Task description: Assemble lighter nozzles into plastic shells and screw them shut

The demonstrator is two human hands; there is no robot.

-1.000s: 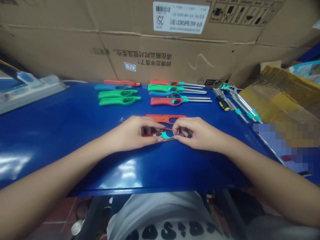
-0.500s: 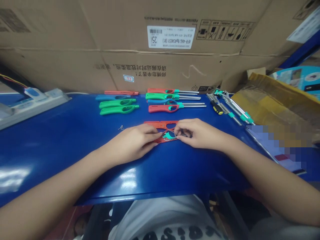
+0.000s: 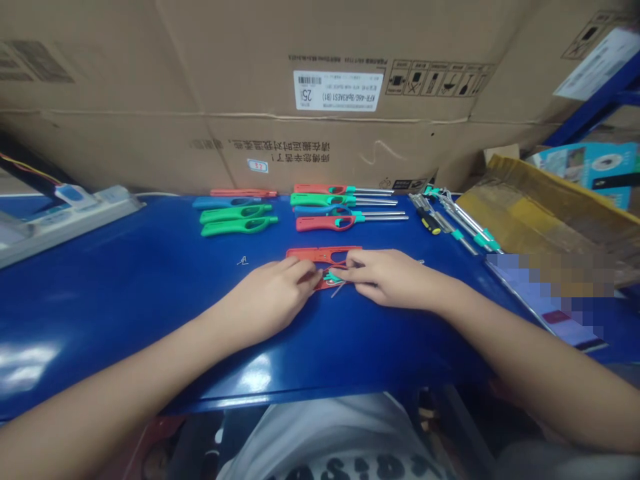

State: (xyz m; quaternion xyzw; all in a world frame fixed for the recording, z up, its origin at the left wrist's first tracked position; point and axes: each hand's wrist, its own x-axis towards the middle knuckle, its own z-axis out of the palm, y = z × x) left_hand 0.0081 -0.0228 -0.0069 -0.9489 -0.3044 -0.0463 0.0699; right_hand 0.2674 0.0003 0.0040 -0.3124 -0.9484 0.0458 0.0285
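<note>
My left hand and my right hand meet at the middle of the blue table. Both pinch a red lighter half-shell with a teal trigger piece lying flat between them; a thin metal tube pokes out under my right fingers. Just behind the hands lies a second red half-shell. Fingers of both hands are curled and pressed on the parts.
Finished long lighters in red, green and blue lie in rows at the back, with green and blue handle shells to their left. A screwdriver and metal tubes with teal tips lie at right. Cardboard boxes wall the back; a power strip sits left.
The hands stay on the red shell and shift slightly; my right fingers moved left over the teal trigger. The camera tilted down a little, so everything sits lower in the picture.
</note>
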